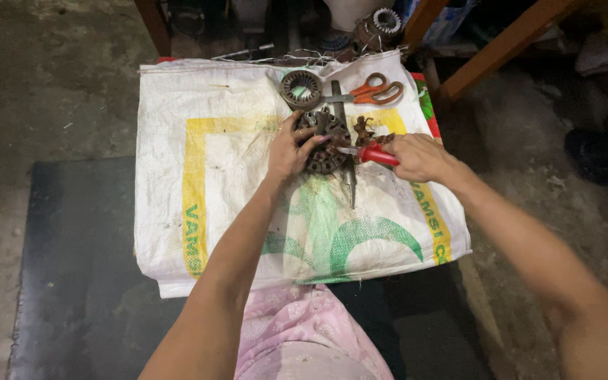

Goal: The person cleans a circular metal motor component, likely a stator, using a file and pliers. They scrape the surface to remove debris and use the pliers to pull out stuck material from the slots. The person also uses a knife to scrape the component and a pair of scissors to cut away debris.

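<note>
Spread across the middle of the frame, a white woven sack [212, 141] with yellow and green print covers a low surface on a dim, gritty floor. At its upper centre sits a dark, rusty motor stator [325, 141] — a toothed metal ring, partly hidden by the left hand [288, 151], whose fingers curl over its rim. The right hand [420, 156] is closed round a red-handled tool [376, 155]; its tip is hard to make out. Orange scissors [378, 90] and a second ring [301, 89] lie above.
</note>
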